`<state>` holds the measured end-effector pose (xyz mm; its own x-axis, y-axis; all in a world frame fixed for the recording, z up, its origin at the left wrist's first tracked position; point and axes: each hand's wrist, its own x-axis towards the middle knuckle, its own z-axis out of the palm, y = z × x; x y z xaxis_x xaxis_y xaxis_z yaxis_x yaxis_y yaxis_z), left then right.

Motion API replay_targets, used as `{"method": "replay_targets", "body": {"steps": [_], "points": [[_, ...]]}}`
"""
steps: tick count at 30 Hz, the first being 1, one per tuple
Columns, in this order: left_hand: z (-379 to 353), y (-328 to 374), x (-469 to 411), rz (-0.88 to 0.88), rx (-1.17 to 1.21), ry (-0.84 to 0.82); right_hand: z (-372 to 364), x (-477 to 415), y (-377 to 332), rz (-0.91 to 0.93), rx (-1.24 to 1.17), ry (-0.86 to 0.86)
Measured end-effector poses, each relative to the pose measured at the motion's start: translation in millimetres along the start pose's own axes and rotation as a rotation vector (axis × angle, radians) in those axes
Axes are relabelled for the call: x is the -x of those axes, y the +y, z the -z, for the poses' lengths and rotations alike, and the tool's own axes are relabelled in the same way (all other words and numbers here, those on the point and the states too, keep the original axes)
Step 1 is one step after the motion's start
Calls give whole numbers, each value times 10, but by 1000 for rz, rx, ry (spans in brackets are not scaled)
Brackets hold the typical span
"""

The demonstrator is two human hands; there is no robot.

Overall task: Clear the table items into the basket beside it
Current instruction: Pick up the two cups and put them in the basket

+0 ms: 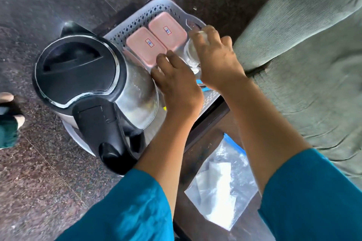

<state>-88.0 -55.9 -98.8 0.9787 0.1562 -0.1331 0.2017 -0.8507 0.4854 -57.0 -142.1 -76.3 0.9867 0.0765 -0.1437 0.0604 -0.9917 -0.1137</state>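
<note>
1. Grey perforated basket (137, 18) on the floor, hard against the dark table edge (207, 123).
2. Electric kettle (94, 84) fills the basket's near end; two pink lidded boxes (156, 41) sit side by side at the far end.
3. Right hand (217, 58) fingers wrapped round a clear glass jar (191, 53), in the basket's right-hand gap.
4. Left hand (176, 82) fingers loosely spread, gripping nothing, between kettle and jar.
5. Clear zip bag (219, 190) lies on the table.

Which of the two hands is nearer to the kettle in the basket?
The left hand: it rests beside the kettle, against its steel body. The right hand is farther away, wrapped around a clear jar beyond the pink boxes.
</note>
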Motion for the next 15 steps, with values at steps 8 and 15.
{"method": "replay_targets", "body": {"steps": [8, 15], "points": [[-139, -104, -142, -79, -96, -31, -271, -137, -11, 3, -64, -91], [-145, -81, -29, -54, -45, -12, -255, -97, 25, -16, -178, -64]]}}
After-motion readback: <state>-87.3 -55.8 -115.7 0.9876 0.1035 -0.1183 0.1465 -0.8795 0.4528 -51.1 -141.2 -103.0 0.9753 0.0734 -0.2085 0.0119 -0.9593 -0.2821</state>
